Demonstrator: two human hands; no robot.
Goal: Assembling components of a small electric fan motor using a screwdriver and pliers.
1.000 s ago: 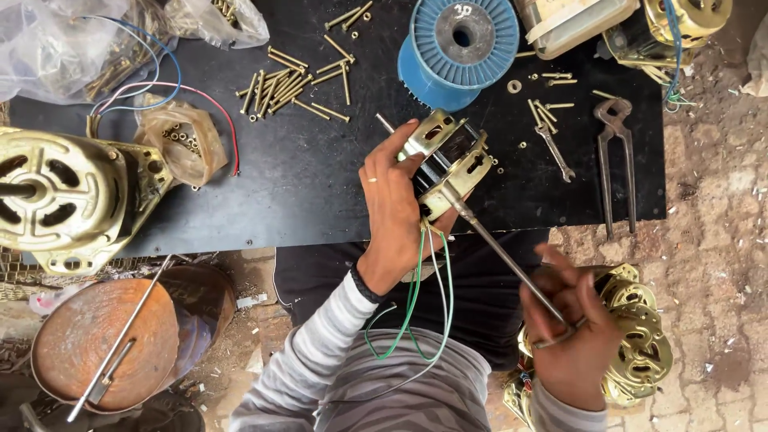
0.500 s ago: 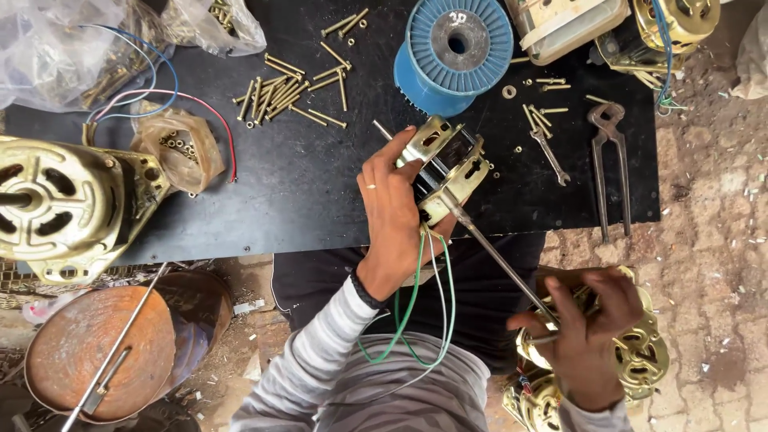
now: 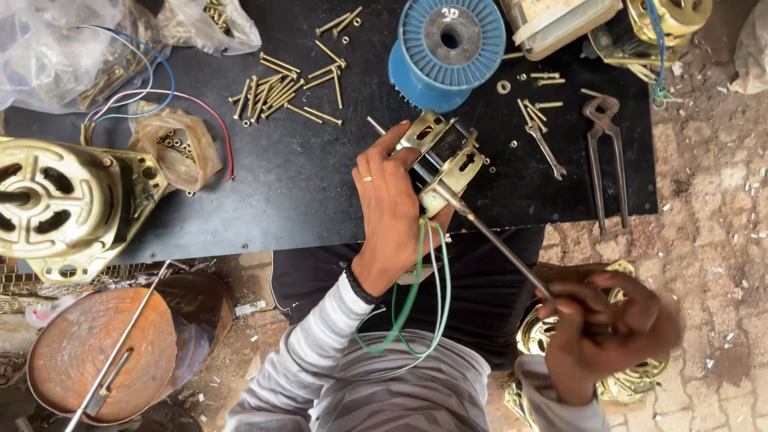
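Observation:
My left hand [image 3: 392, 212] grips a small brass-coloured motor [image 3: 445, 157] over the front edge of the black board [image 3: 304, 176]. Green and white wires [image 3: 420, 304] hang from the motor down toward my lap. My right hand [image 3: 612, 320] holds the handle end of a long screwdriver [image 3: 500, 244]. Its tip rests against the lower corner of the motor. A ring is on my left hand.
A blue wire spool [image 3: 448, 48] stands behind the motor. Loose brass bolts [image 3: 280, 88] lie scattered on the board, with pincers [image 3: 604, 152] at the right. A large motor [image 3: 64, 204] sits at the left edge, a rusty round tin [image 3: 100, 352] below it.
My right hand has turned on the screwdriver handle, rotating it while the tip stays on the motor. My left hand keeps holding the motor in the same place.

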